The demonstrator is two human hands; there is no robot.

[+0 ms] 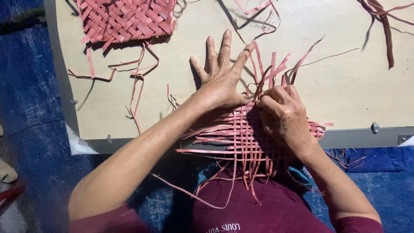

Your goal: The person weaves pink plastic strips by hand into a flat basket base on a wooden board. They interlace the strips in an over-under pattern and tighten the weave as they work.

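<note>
A half-woven mat of pink strips (241,142) lies over the near edge of a pale board (345,90), its loose ends fanning out at the top and hanging toward my lap. My left hand (220,75) rests flat on the mat's upper left part, fingers spread on the board. My right hand (282,114) is curled over the mat's upper right corner, with its fingertips pinching a pink strip (261,84) that sticks up from the weave.
A finished pink woven piece (127,19) lies at the board's far left, with loose pink strips (136,75) trailing below it. Darker reddish strips (386,30) lie at the far right. Blue cloth (30,108) covers the floor around the board.
</note>
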